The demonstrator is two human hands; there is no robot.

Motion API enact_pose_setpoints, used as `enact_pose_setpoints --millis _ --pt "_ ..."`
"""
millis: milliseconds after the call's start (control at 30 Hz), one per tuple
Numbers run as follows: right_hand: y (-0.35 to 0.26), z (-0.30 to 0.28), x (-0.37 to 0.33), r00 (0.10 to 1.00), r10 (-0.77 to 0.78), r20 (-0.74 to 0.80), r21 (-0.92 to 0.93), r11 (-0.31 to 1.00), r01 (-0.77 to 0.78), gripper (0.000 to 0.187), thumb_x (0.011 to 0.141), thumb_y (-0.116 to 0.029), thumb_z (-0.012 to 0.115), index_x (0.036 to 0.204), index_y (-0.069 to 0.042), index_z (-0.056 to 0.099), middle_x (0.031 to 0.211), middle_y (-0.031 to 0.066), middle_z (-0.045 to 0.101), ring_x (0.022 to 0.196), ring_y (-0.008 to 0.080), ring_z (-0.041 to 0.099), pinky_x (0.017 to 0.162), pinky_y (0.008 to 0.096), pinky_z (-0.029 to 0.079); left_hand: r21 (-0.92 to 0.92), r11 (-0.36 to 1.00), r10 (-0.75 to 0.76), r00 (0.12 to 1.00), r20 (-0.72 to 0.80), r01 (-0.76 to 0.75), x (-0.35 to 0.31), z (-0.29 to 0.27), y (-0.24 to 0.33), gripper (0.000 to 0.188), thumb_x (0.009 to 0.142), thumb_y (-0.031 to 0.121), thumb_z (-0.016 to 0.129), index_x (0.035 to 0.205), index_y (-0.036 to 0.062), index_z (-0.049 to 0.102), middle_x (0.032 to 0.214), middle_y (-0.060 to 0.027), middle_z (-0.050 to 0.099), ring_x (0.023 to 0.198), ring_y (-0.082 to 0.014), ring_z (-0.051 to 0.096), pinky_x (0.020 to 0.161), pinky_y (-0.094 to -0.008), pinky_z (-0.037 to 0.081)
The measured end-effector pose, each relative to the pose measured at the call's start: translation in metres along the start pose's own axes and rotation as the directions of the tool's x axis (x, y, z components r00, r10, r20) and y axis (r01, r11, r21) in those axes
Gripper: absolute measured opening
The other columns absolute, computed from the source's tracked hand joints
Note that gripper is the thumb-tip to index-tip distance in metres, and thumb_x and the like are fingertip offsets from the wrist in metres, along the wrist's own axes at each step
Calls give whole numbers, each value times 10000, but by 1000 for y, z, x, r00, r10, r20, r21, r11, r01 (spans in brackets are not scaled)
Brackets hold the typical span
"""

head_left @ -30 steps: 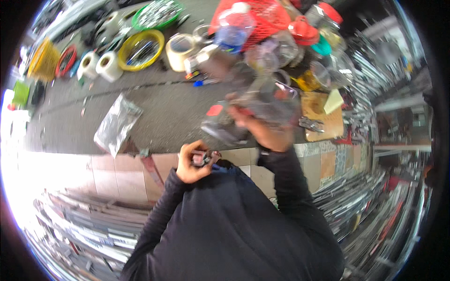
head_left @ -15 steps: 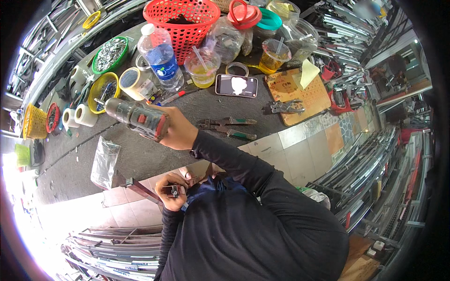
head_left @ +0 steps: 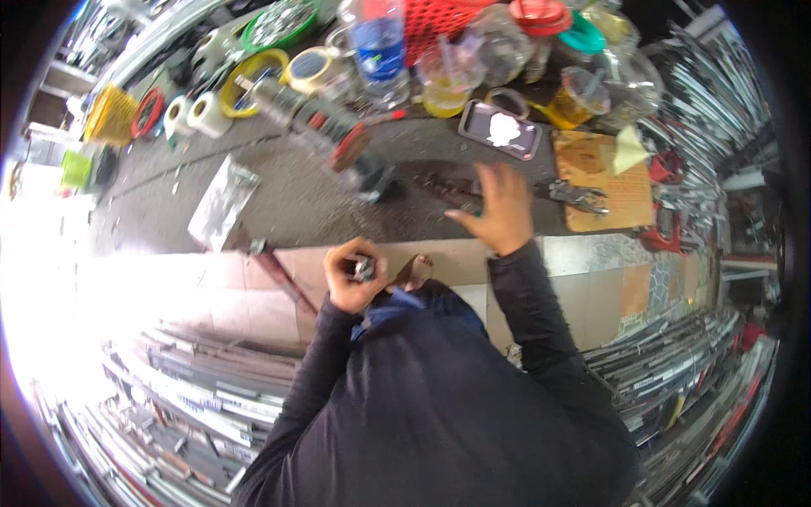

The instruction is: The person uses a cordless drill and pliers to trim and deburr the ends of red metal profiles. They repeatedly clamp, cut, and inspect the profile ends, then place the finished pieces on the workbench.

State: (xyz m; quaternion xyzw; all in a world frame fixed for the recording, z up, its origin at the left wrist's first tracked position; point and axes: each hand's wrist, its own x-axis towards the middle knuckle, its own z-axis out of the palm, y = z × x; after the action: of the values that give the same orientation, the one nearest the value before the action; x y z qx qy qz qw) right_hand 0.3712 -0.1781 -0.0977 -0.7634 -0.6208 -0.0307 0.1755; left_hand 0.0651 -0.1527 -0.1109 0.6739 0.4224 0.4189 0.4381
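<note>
A cordless drill (head_left: 317, 131) with a grey and red body rests on the dark workbench (head_left: 287, 207), its chuck toward the far left. My right hand (head_left: 505, 215) is off it, fingers spread, hovering over or beside a pair of pliers (head_left: 448, 188). Those pliers are smeared by motion and partly hidden by the hand; contact cannot be made out. At the bench's front edge, my left hand (head_left: 351, 279) is wrapped round a small metal piece (head_left: 365, 269), with only its end showing.
Locking pliers (head_left: 579, 196) lie on a brown cardboard piece (head_left: 604, 165). Farther back are a phone (head_left: 500, 129), drink cups (head_left: 583, 97), a water bottle (head_left: 378, 55), tape rolls (head_left: 310, 69) and a red basket (head_left: 435, 25). A clear plastic bag (head_left: 224, 203) lies left. Metal profiles (head_left: 667, 380) fill racks behind.
My right hand has let go of the drill, which now rests on the bench, and has moved right with fingers spread toward the pliers. The left hand keeps its hold. The view has shifted.
</note>
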Motion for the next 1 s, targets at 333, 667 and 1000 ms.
enact_pose_setpoints --millis 333,667,1000 --pt "20 16 -50 936 -15 350 577 791 -203 555 834 -321 907 1149 77 684 1016 293 747 963 444 756 881 490 581 -180 984 8 991 136 17 6 7 0 97 786 27 755 836 16 672 738 -23 664 653 -97 621 643 -272 502" --pt "-49 -29 -80 957 -140 253 897 405 -177 432 990 -214 852 1306 12 663 1042 135 743 905 261 710 867 379 565 -201 980 -21 997 -78 4 -13 3 -15 129 862 -30 704 947 -19 608 837 -78 692 771 -121 679 747 -303 582" --pt "-74 -27 -86 972 -74 224 729 674 -117 578 954 -35 753 1503 -126 598 1146 188 658 1078 428 685 918 513 571 -298 953 -85 992 -98 52 -7 18 -7 230 844 -77 707 1044 -11 614 883 -51 708 800 -86 668 762 -266 566"
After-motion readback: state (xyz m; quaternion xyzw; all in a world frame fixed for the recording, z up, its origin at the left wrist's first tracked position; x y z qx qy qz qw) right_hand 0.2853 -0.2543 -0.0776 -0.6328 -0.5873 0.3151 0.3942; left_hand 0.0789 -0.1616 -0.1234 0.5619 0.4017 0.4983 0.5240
